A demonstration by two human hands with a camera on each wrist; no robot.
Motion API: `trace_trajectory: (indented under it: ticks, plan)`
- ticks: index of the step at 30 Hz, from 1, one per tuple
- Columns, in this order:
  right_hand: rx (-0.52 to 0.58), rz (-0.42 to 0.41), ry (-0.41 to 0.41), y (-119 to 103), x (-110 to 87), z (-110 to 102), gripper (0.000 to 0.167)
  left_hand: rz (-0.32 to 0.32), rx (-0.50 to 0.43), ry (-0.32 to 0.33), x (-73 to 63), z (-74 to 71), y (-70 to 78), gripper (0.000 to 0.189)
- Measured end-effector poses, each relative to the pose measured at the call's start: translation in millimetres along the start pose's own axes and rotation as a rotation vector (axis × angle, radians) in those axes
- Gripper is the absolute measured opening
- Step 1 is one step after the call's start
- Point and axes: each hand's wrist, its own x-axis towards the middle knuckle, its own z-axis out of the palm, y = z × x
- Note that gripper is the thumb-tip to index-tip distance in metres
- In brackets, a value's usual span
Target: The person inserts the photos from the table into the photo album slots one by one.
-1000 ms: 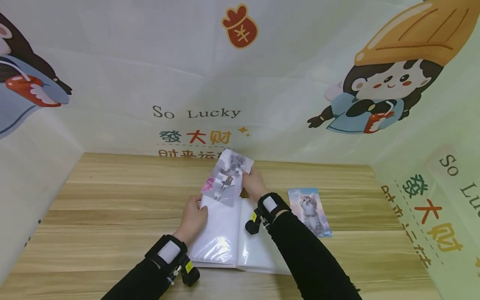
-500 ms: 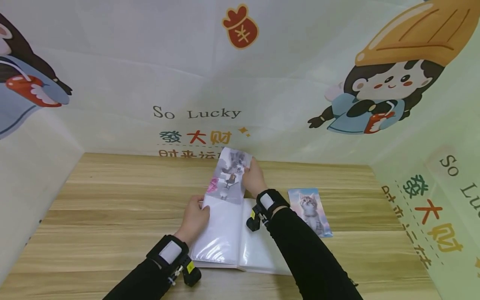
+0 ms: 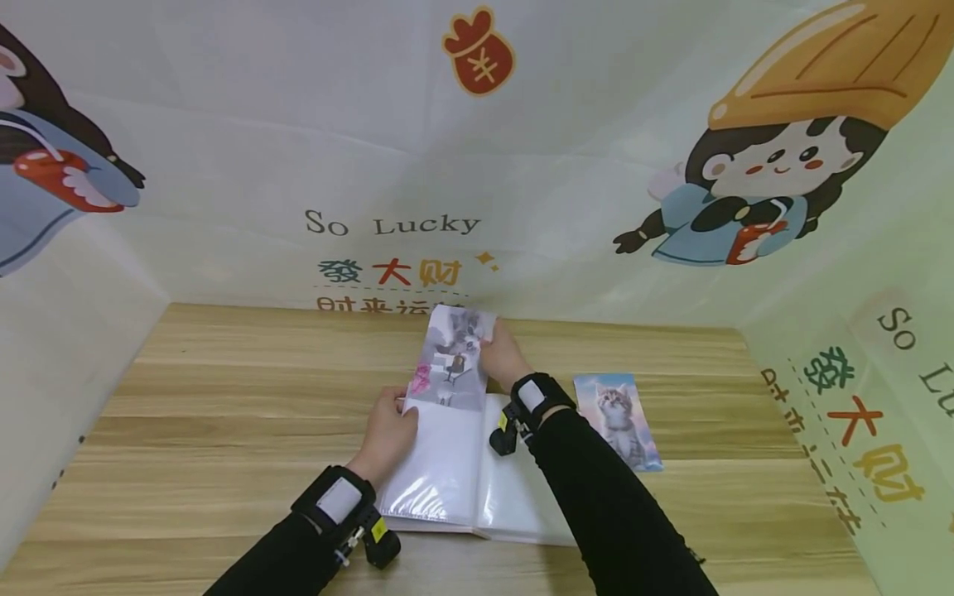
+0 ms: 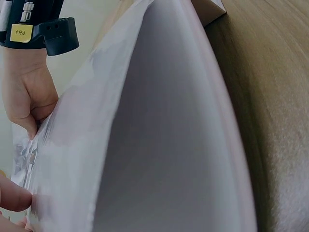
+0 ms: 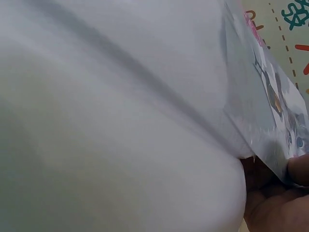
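An open photo album (image 3: 440, 463) with clear plastic sleeves lies on the table. At the top of its left page stands a grey photo card (image 3: 451, 352) with a kitten and a pink flower, its lower edge at the sleeve's mouth. My right hand (image 3: 505, 358) pinches the card's right edge between thumb and fingers. With the thumb on top, my left hand (image 3: 387, 432) grips the left page's upper outer edge. In the left wrist view the page (image 4: 82, 111) is lifted off the one beneath. The right wrist view shows the right thumb (image 5: 299, 169) on the card.
A second photo card (image 3: 617, 420), a kitten on a blue and pink ground, lies flat right of the album. The wooden table (image 3: 224, 397) ends at a printed backdrop (image 3: 373, 149) behind and on both sides.
The photo card has straightened over the left page and moved down slightly toward the sleeve, with my right hand following. My left hand has shifted very slightly right.
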Motion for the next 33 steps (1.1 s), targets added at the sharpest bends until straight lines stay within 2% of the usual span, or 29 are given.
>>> trace_trajectory:
  ticks: [8, 15, 21, 24, 26, 28, 29, 31, 33]
  plan:
    - [-0.011, 0.01, -0.104, 3, -5.4, 1, 0.057, 0.023, -0.003, 0.021, 1.8, 0.2, -3.4, 0.037]
    - [-0.006, -0.002, -0.149, 9, -8.7, 1, 0.051, 0.0, 0.005, 0.015, 1.9, -0.6, -4.0, 0.038]
    - [-0.019, 0.026, -0.24, 5, -13.5, -3, 0.047, 0.0, 0.019, 0.018, 1.5, -0.4, -3.0, 0.037]
    - [-0.052, 0.05, -0.228, 4, -10.8, -7, 0.045, 0.003, 0.017, 0.015, 1.8, 0.2, -2.5, 0.037]
    - [-0.091, -0.039, -0.161, 22, 7.2, -11, 0.043, 0.006, 0.013, 0.013, 1.9, 0.5, -2.1, 0.037]
    - [-0.157, -0.059, -0.107, 18, 12.9, -17, 0.044, 0.004, 0.005, 0.012, 1.6, 0.3, -1.6, 0.037]
    - [-0.197, -0.099, -0.083, 17, 16.5, -20, 0.044, 0.005, 0.0, 0.013, 1.3, 0.1, -1.1, 0.037]
    - [-0.287, -0.19, -0.056, 11, 22.9, -26, 0.043, 0.007, -0.009, 0.014, 0.3, -0.3, -0.4, 0.037]
    - [-0.379, -0.194, -0.105, -15, 13.7, -30, 0.042, 0.007, -0.016, 0.016, -0.2, -0.5, -0.4, 0.037]
